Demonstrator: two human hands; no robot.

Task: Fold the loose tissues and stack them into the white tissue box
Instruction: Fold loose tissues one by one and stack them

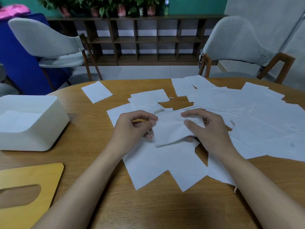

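Note:
Both hands hold one white tissue (170, 129) just above the middle of the table. My left hand (132, 128) pinches its left edge with curled fingers. My right hand (206, 129) grips its right side, thumb on top. The tissue looks partly folded, with a crease along its lower edge. Several loose flat tissues (247, 109) lie spread over the middle and right of the table, some under my hands. The white tissue box (49, 129) stands open at the left, with white tissue lying inside it.
A yellow wooden lid (33, 176) with an oval slot lies at the near left. One small tissue (96, 91) lies apart at the far left. Two grey chairs (234, 47) stand behind the wooden table (148, 209), with a dark shelf unit beyond.

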